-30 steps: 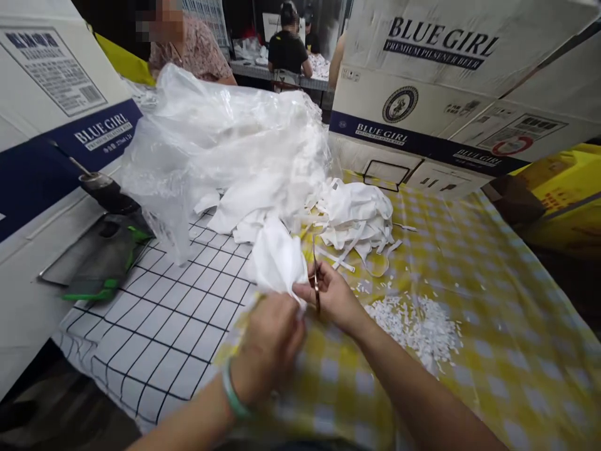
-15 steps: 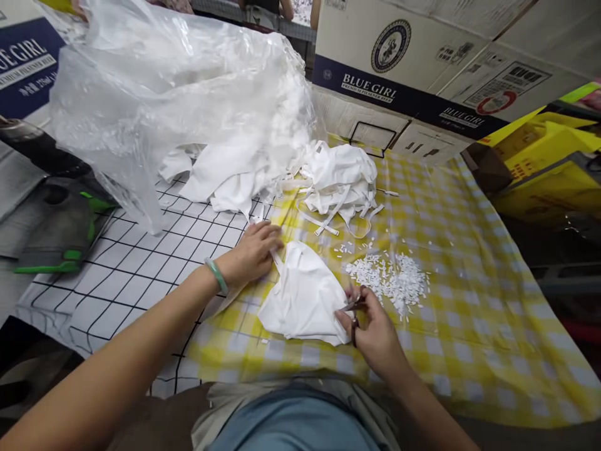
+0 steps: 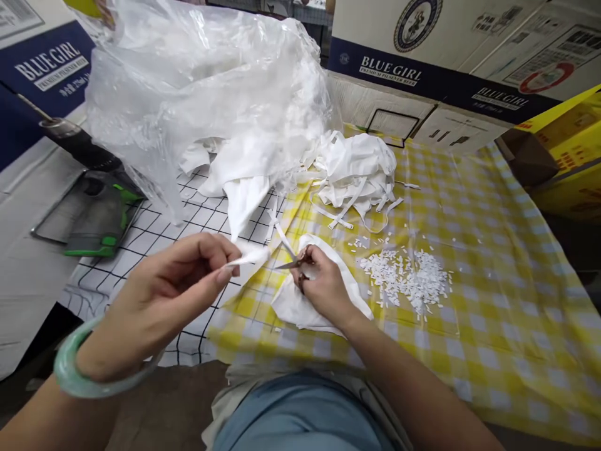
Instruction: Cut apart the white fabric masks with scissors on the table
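Observation:
Raised over the table's left half, my left hand pinches a blurred white fabric strip between thumb and fingertips. Whether the strip joins the white cloth point behind it, I cannot tell. My right hand grips small scissors by the handles, their blades pointing left toward the strip. Beneath that hand a white fabric piece lies flat, partly covered by it. A thin white strap runs up from near the blades.
A pile of white strapped fabric pieces sits behind, beside a big clear plastic bag of white cloth. Small white clippings lie to the right. A cordless drill stands left, and a beer carton stands at the back.
My left hand has come up and nearer, now with a white strip in its fingers. My right hand with the scissors has moved left, over the fabric piece. The view has shifted left.

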{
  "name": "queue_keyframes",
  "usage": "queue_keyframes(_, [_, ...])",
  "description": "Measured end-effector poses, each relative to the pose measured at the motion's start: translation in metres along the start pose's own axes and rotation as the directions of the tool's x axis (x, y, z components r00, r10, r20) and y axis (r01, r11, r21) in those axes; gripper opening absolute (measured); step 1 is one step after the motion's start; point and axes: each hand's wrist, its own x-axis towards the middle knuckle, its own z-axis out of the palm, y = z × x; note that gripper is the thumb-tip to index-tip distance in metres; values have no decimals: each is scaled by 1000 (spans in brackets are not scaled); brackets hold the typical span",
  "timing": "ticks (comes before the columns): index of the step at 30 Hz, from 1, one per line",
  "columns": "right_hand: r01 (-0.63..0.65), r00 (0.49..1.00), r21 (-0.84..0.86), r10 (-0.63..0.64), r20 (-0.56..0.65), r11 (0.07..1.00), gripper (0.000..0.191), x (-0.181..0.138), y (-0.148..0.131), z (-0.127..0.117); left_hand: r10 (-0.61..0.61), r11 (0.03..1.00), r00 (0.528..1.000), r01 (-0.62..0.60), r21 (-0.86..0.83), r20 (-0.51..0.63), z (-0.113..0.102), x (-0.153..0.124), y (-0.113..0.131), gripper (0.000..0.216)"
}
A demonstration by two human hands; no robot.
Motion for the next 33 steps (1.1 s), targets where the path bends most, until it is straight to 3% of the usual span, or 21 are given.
queue_keyframes(2, [-63, 998, 132, 66, -16, 989, 20, 3, 6, 0, 3, 1000, 998, -2, -8, 65, 13, -17, -10, 10])
queue_keyframes(4, [-99, 995, 241, 104, -8, 965, 22, 1, 7, -3, 72, 997, 973, -76, 9, 220, 35, -34, -24, 10])
queue_keyframes(5, [-110, 993, 261, 116, -7, 959, 23, -2, 7, -5, 98, 993, 934, -113, 25, 343, 47, -42, -30, 11])
queue_keyframes(7, [-122, 991, 230, 132, -26, 965, 24, -7, 6, -10, 67, 988, 805, -135, 72, 589, 65, -55, -38, 11])
queue_keyframes(8, [-126, 990, 194, 135, -37, 973, 24, -9, 6, -13, 18, 987, 746, -118, 105, 666, 69, -59, -40, 10])
queue_keyframes(9, [-129, 990, 159, 137, -45, 979, 24, -12, 7, -17, -32, 986, 714, -92, 139, 699, 70, -61, -42, 8])
queue_keyframes(10, [-132, 989, 127, 139, -49, 983, 24, -14, 8, -20, -67, 984, 714, -67, 164, 697, 67, -62, -44, 7])
queue_keyframes(11, [-136, 989, 103, 142, -50, 985, 24, -16, 9, -23, -92, 982, 746, -43, 186, 659, 63, -61, -47, 8])
queue_keyframes(12, [-141, 988, 86, 146, -48, 986, 24, -18, 10, -25, -111, 976, 809, -21, 218, 577, 58, -59, -51, 12])
queue_keyframes(14, [-137, 989, 59, 140, -51, 989, 23, -18, 11, -26, -142, 936, 940, 26, 352, 310, 49, -51, -61, 19])
queue_keyframes(15, [-125, 991, 46, 127, -50, 991, 22, -17, 11, -25, -143, 899, 976, 59, 434, 164, 46, -46, -68, 21])
queue_keyframes(17, [-80, 997, 23, 81, -21, 997, 19, -12, 9, -20, -120, 825, 992, 114, 554, -26, 47, -37, -80, 22])
queue_keyframes(18, [-44, 999, 13, 44, 11, 999, 17, -8, 7, -15, -105, 805, 993, 116, 582, -52, 49, -33, -84, 21])
queue_keyframes(20, [54, 993, -15, -52, 109, 998, 16, 2, 3, -4, -66, 805, 997, 84, 587, -51, 53, -27, -83, 17])
queue_keyframes(22, [168, 964, -27, -159, 213, 985, 23, 12, -1, 8, -57, 886, 994, 93, 455, -90, 54, -25, -72, 16])
queue_keyframes(24, [233, 934, 19, -230, 275, 972, 26, 22, -6, 18, -185, 974, 977, 196, 113, -103, 48, -25, -54, 15])
queue_keyframes(25, [226, 928, 75, -238, 287, 971, 24, 26, -9, 20, -286, 955, 956, 279, -98, -67, 43, -25, -44, 17])
queue_keyframes(27, [147, 927, 242, -219, 305, 959, 17, 32, -20, 18, -445, 810, 893, 435, -393, 71, 31, -26, -28, 22])
queue_keyframes(30, [3, 909, 463, -195, 368, 886, 24, 38, -45, -2, -495, 704, 839, 540, -461, 226, 14, -26, -9, 27])
queue_keyframes(33, [-74, 896, 549, -186, 403, 833, 28, 40, -67, -27, -433, 769, 828, 546, -333, 357, 8, -24, 8, 27])
